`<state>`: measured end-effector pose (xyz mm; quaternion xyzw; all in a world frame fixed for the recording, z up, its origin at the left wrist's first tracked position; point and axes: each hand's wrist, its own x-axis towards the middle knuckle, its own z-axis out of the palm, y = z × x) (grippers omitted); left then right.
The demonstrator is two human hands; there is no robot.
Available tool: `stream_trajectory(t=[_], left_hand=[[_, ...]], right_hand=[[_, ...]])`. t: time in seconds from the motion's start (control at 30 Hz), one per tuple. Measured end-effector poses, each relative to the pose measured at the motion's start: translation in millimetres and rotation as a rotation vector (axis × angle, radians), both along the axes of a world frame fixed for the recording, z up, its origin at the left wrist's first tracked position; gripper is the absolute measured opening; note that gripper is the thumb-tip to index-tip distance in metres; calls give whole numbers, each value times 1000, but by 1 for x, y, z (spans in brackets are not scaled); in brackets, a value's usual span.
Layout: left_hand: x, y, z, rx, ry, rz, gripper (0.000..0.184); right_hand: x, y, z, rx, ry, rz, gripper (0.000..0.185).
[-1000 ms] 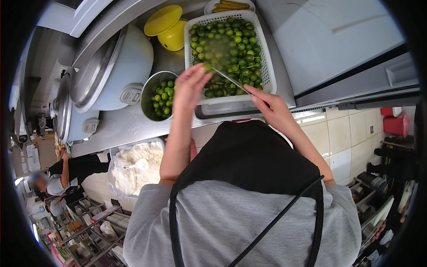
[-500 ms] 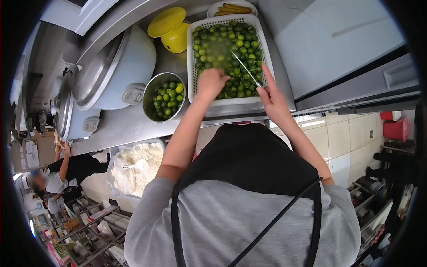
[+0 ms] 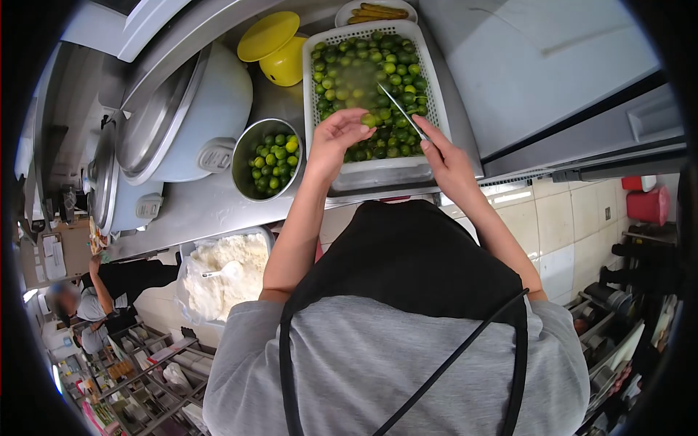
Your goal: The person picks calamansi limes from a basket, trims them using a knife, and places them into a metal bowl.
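Note:
A white perforated basket (image 3: 439,116) full of small green citrus fruits (image 3: 403,73) stands on the steel counter. Over its near left part, my left hand (image 3: 339,138) holds one green fruit (image 3: 369,120) at the fingertips. My right hand (image 3: 445,156) grips a thin knife (image 3: 401,109) above the basket's right side, its blade pointing up and left, apart from the held fruit. Left of the basket is a round steel pot (image 3: 237,161) with more green fruits and a yellowish one.
Large rice cookers (image 3: 218,109) stand at the left. Behind are a yellow container (image 3: 283,62) and a plate of long brown food (image 3: 378,12). A tub of white powder (image 3: 233,276) with a scoop is below the counter. Another person (image 3: 94,298) is at the far left.
My left hand first went from near the knife tip down into the basket, and has now come up with a fruit. A yellowish fruit has appeared in the pot. The knife stays in my right hand.

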<state>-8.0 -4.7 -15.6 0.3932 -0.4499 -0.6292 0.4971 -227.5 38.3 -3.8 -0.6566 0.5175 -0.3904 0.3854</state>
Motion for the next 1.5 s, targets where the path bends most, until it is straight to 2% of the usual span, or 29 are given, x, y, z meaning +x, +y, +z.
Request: stream_trajectory(t=[0.17, 0.23, 0.27, 0.3, 0.37, 0.4, 0.47, 0.53, 0.57, 0.63, 0.7, 0.77, 0.83, 0.87, 0.97, 1.0, 1.03, 1.07, 1.13, 1.4, 1.5], left_hand=[[12, 3, 12, -4, -51, 28, 28], [29, 0, 20, -106, -747, 130, 28], [39, 0, 19, -212, -1010, 200, 28], [49, -2, 20, -231, -1295, 163, 26], [60, -5, 9, -531, -1605, 103, 25], [52, -8, 10, -533, -1606, 101, 25], [13, -16, 11, -349, -1365, -136, 22], [-27, -28, -4, -317, -1241, -80, 18], [-42, -33, -17, -416, -1234, 0, 21], [-65, -44, -36, -403, -1263, -5, 23], [-76, -46, -40, -414, -1380, -18, 29], [-72, -46, -37, -447, -1367, -29, 32], [-60, -40, -22, -516, -862, 118, 29], [-52, -39, -19, -387, -639, 103, 29], [-34, -23, 9, -118, -277, 8, 28], [-29, -18, 14, -116, -277, 13, 28], [-24, -14, 17, -33, -136, 20, 28], [-22, -10, 18, 50, 5, 26, 27], [-20, -6, 19, 16, 28, 94, 27], [-13, -7, 8, -78, 1, 268, 26], [-20, 0, 12, -145, -63, 180, 24]], right_hand=[[-2, 4, 7, 1, -29, 58, 35], [-7, 7, 14, 64, -7, 6, 35], [-12, 7, 14, 63, -6, 1, 35], [-18, 8, 13, 113, 15, -34, 35], [-27, 7, 9, 163, 35, -68, 35], [-30, 6, 4, 125, 16, -102, 35], [-31, 6, 4, 87, -2, -139, 35], [-27, 6, 9, 54, -19, -138, 34], [-23, 5, 9, 51, -18, -139, 34], [-18, 5, 9, 37, -43, -127, 34], [-15, 7, 17, 46, -26, -122, 34], [-16, 10, 21, 57, -11, -118, 34], [-18, 12, 22, 99, -14, -122, 34], [-19, 15, 21, 100, -15, -125, 34], [-15, 19, 11, 62, -48, -98, 34], [-12, 19, 4, -52, -48, -69, 34], [-8, 20, 1, -165, -47, -39, 34], [-6, 22, 2, -163, -47, -35, 34], [-3, 26, 8, 6, -64, 37, 33], [4, 25, 8, -68, -26, 67, 33], [7, 18, 18, -55, 26, 45, 33]])
